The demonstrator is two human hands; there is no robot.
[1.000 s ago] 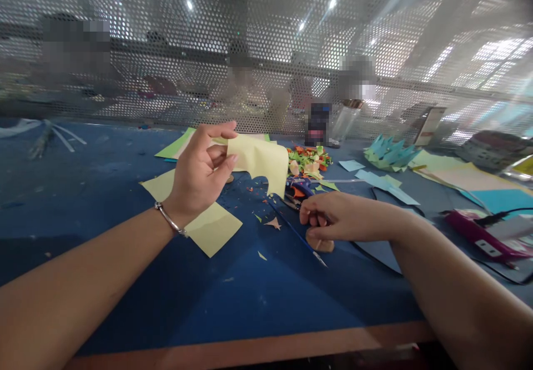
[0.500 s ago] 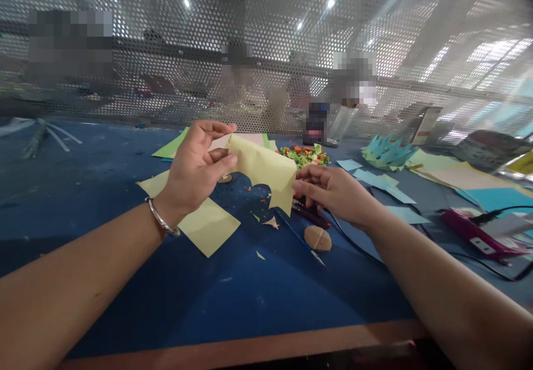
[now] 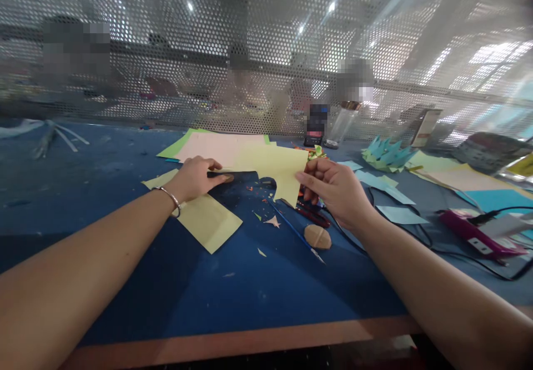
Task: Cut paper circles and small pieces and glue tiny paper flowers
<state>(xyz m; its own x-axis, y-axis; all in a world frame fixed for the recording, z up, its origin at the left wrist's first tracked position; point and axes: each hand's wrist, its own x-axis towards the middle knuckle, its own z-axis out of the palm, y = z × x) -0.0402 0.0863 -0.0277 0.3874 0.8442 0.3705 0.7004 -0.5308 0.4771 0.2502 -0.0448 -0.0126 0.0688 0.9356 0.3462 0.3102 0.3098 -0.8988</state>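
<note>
Left hand (image 3: 191,178) lower, cutout (image 3: 281,165) flatter than before | blue tool (image 3: 291,225) by tan disc (image 3: 318,237) | right hand (image 3: 331,189), thumb to fingers, pinches cutout's right end above table (image 3: 250,292) | left thumb and forefinger slightly parted at its left end, hold unclear | pink sheet (image 3: 210,147) beyond

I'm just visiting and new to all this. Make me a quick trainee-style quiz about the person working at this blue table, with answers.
1. What does the right-hand grip hold?
a) a bottle
b) a cut pale yellow sheet
c) a pencil

2. True or false: the left arm wears a bracelet.

3. Which lies nearer the front edge of the table: the tan oval piece or the spiky blue paper?

Key: 1 b; 2 true; 3 the tan oval piece.
</note>
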